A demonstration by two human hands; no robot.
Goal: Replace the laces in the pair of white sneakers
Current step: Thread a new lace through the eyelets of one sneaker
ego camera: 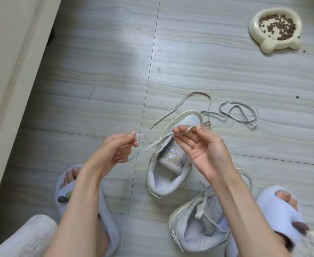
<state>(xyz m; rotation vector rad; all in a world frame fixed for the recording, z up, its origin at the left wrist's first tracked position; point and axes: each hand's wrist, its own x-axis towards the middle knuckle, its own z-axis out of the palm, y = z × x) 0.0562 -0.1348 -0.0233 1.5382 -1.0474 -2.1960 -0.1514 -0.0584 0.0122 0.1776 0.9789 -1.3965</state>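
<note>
A white sneaker [168,164] stands upright on the grey wood-grain floor [97,71], toe pointing away from the person, its tongue pulled up and its opening bare of lacing. Above its toe end the right hand [198,147] is raised palm-up, its thumb and fingertips pinching a loop of pale lace [152,145] while the other fingers stay loosely spread. That lace runs taut to the left of the sneaker, where the left hand [119,151] has its fingers curled around the strand, the lace tip poking out past the forefinger. Beyond the sneaker's toe, a loose grey lace [239,114] lies in tangled curves on the floor, and another pale strand arcs away just beside it. Nearer the person and to the right of the sneaker lies the second sneaker [200,223], tipped on its side, with lace still in it. Lilac open-toe slippers [280,206] flank both shoes. Far beyond the sneaker to the right sits a cream pet bowl [274,28] holding brown kibble. Well to its left runs a cream furniture edge [13,71].
</note>
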